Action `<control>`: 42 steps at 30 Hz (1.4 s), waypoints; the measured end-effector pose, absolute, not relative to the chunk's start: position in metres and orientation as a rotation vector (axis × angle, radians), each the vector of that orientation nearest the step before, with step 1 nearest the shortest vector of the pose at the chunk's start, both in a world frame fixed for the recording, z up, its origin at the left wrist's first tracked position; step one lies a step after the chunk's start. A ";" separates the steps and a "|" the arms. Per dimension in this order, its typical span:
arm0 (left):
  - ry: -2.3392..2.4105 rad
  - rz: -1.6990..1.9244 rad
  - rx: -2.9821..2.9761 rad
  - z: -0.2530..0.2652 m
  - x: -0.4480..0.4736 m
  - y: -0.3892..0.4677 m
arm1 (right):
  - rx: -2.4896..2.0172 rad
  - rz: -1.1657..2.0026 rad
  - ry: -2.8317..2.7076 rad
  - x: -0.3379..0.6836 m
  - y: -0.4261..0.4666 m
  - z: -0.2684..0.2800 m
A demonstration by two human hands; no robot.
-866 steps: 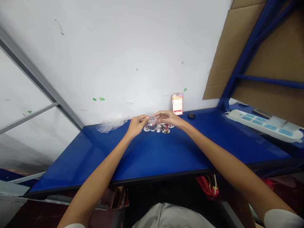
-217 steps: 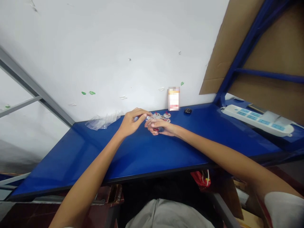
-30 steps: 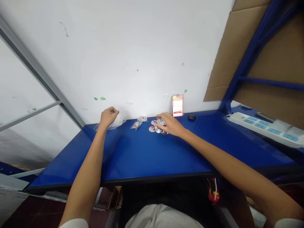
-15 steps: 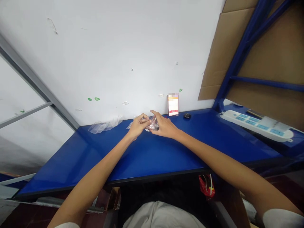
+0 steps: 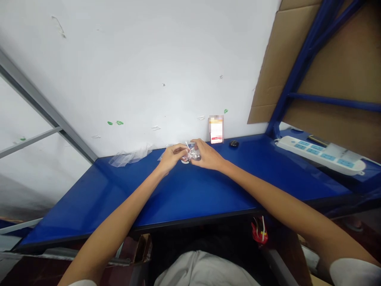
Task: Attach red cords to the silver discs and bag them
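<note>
A small clear plastic bag point(image 5: 195, 153) with something dark inside is between my two hands above the blue tabletop point(image 5: 190, 194). My left hand point(image 5: 172, 158) is closed, its thumb and forefinger pinching the gathered left side of the bag. Curled round the bag's other side is my right hand point(image 5: 209, 156), thumb below and fingers above. A thin whitish strip sticks up from the pinched part. What lies in the bag is too small to name. A white edge of something shows just under the fingers.
Flat clear plastic bags point(image 5: 131, 155) lie along the wall at left. A lit phone point(image 5: 216, 130) leans on the wall behind my right hand, with a small black case point(image 5: 233, 143) beside it. A white power strip point(image 5: 321, 154) lies at far right.
My hands have drawn slightly apart, and more of the bag shows between them, its left side now bunched. The camera view has shifted a little.
</note>
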State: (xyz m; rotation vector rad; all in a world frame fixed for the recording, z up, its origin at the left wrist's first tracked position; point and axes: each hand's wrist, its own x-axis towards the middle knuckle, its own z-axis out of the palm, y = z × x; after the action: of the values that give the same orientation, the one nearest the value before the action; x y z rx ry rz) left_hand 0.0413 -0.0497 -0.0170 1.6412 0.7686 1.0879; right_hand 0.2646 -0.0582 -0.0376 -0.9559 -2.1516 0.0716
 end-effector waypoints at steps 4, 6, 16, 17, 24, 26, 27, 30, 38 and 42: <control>0.748 1.082 1.640 -0.017 0.040 -0.049 | -0.983 0.054 -2.149 0.266 -0.057 -0.038; 0.661 1.017 1.624 -0.017 0.039 -0.048 | -0.965 0.059 -2.163 0.266 -0.058 -0.038; 0.615 0.813 1.926 -0.016 0.030 -0.045 | -0.937 0.150 -2.158 0.265 -0.060 -0.039; 0.613 0.825 1.971 -0.016 0.031 -0.047 | -0.939 0.157 -2.156 0.265 -0.059 -0.039; 0.715 0.988 2.328 -0.021 0.035 -0.050 | -0.954 0.284 -2.176 0.269 -0.060 -0.040; 0.761 1.029 2.403 -0.021 0.031 -0.046 | -0.935 0.332 -2.183 0.269 -0.060 -0.038; 0.789 1.045 2.426 -0.020 0.028 -0.044 | -0.913 0.355 -2.182 0.270 -0.058 -0.036; 0.888 1.080 2.456 -0.018 0.022 -0.040 | -0.865 0.350 -2.082 0.288 -0.033 -0.031; 0.942 1.210 2.452 -0.019 0.022 -0.040 | -1.280 0.019 -1.355 0.391 0.090 -0.026; 0.975 1.189 2.501 -0.019 0.021 -0.040 | -1.289 0.097 -1.295 0.400 0.111 -0.028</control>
State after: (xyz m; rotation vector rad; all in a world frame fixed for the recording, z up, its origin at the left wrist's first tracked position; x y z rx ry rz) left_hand 0.0206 -0.0400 -0.0187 2.5007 0.9752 1.1887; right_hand 0.3997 0.1111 -0.0284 -1.2892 -1.2951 0.0966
